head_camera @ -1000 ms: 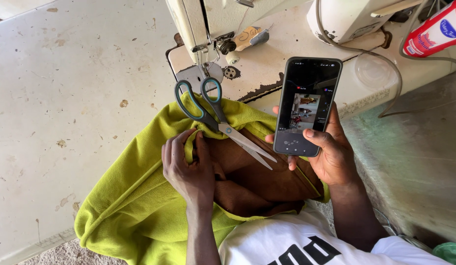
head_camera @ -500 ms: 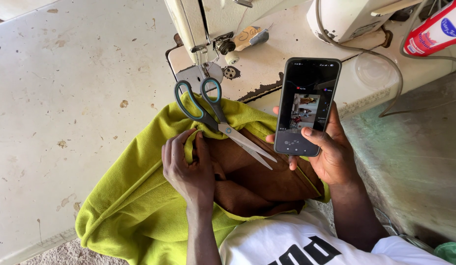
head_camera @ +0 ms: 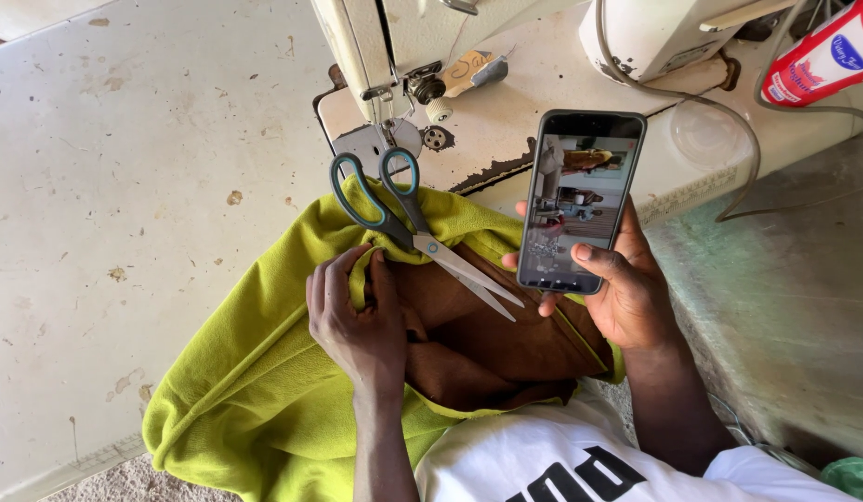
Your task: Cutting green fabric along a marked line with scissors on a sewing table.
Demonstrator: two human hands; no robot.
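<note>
**Head view: phone held up, cloth pinned beside a sewing machine**

Head camera looks down on a pale table (head_camera: 125, 186). A sewing machine (head_camera: 403, 56) stands at twelve o'clock. Lime-green cloth (head_camera: 255, 390) spills toward seven o'clock, brown fabric (head_camera: 506, 344) lying on it. The left hand (head_camera: 357, 325) presses the cloth's edge, fingers curled, steadying it. The right hand (head_camera: 626, 297) grips a phone (head_camera: 580, 200) upright for viewing, at two o'clock. Scissors (head_camera: 413, 232) lie closed on the cloth, within reach.

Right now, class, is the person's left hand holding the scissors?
No: the left hand grips the green fabric, while the scissors lie loose on it.
</note>
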